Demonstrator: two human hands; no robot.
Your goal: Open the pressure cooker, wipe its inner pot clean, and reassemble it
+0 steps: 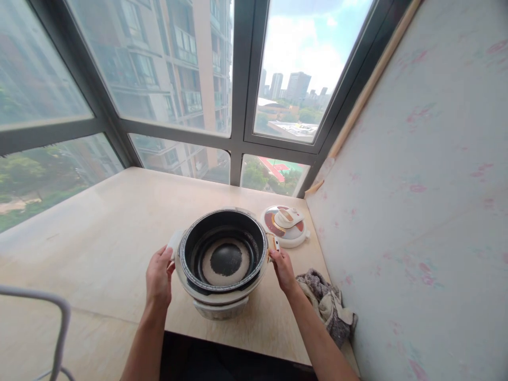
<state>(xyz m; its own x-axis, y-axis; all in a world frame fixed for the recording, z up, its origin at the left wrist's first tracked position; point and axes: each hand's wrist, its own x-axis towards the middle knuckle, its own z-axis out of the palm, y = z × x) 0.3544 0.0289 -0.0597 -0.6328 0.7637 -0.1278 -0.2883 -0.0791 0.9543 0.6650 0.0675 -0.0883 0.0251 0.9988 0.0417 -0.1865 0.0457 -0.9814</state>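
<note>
A white pressure cooker [220, 309] with its lid off stands upright on the pale ledge. Inside it sits a dark inner pot [225, 227], whose bottom shows a pale worn ring around a black centre. My left hand [159, 272] is closed around the white handle on the left side. On the opposite side, my right hand [283, 267] grips the other handle, its thumb on top. Behind my right hand lies the round lid [284, 226], white and reddish with a knob in the middle.
A crumpled grey and beige cloth [329, 307] lies against the wallpapered wall [416, 211] on the right. Framed windows [238, 106] rise behind the ledge [107, 227]. A white metal tube [63, 323] curves in at the lower left.
</note>
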